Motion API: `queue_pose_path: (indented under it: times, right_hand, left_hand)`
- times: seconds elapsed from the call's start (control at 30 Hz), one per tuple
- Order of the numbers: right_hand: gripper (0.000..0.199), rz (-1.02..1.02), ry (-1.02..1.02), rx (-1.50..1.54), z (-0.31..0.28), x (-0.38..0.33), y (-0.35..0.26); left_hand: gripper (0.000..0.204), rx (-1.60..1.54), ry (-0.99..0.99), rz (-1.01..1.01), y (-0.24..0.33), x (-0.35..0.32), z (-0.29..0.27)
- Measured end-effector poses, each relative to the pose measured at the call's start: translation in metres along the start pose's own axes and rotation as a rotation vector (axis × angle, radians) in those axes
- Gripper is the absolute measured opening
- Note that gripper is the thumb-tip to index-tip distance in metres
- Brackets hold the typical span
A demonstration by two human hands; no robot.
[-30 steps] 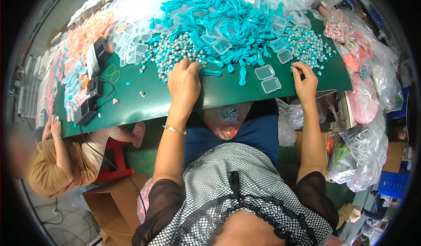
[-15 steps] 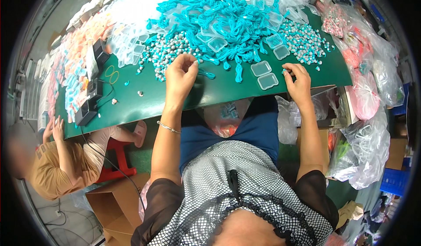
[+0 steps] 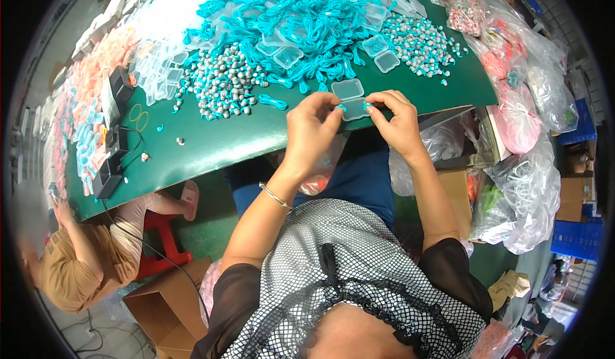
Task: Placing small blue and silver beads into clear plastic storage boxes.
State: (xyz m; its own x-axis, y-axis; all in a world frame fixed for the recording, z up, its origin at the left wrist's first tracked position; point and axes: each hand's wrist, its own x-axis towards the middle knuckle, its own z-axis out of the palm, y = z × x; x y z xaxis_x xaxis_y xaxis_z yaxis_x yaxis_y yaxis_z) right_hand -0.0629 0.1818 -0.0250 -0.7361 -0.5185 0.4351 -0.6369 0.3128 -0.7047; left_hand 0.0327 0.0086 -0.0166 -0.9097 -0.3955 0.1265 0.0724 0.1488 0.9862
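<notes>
My left hand (image 3: pixel 311 128) pinches a small teal piece (image 3: pixel 341 108) between thumb and fingertips. Opposite it, my right hand (image 3: pixel 397 123) is closed in the same way on another small teal piece (image 3: pixel 367 106). Both pieces are mostly covered by my fingers. Between my hands, at the table's near edge, lies a clear hinged plastic case (image 3: pixel 348 89) with its lid folded back; the fingertips are over its nearer half. Just beyond my left hand is a teal bundled cord (image 3: pixel 273 101).
A large heap of teal cords (image 3: pixel 301 23) covers the far middle of the green table (image 3: pixel 211 144). Grey-and-teal pieces are piled left (image 3: pixel 224 80) and right (image 3: pixel 423 45). Black boxes (image 3: pixel 115 141) stand left, near a seated person (image 3: pixel 90 256). Plastic bags (image 3: pixel 519 128) hang at right.
My left hand has moved right and my right hand left, so they now meet over the clear case. The view has shifted somewhat.
</notes>
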Motion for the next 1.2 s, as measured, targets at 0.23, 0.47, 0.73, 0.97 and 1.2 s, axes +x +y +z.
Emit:
queue_pose_path:
  times: [0.23, 0.47, 0.73, 0.97, 1.2]
  right_hand:
    - [0.015, -0.15, 0.029, -0.19, 0.009, 0.0, -0.002]
    - [0.011, -0.134, 0.035, -0.268, 0.013, -0.001, 0.009]
    - [0.009, -0.095, -0.055, -0.223, 0.005, 0.005, 0.012]
    - [0.01, 0.061, -0.079, 0.03, 0.0, 0.034, 0.005]
    - [0.019, 0.071, -0.095, -0.597, 0.026, 0.069, 0.011]
  left_hand:
    - [0.014, 0.612, 0.134, 0.433, -0.012, 0.0, 0.023]
    - [0.015, 0.733, 0.129, 0.439, -0.013, 0.001, 0.022]
    - [0.02, 0.705, 0.107, 0.486, -0.015, -0.003, 0.011]
    - [0.036, 0.771, 0.083, 0.477, -0.012, -0.006, 0.002]
    - [0.041, 0.82, 0.034, 0.478, -0.013, -0.004, 0.007]
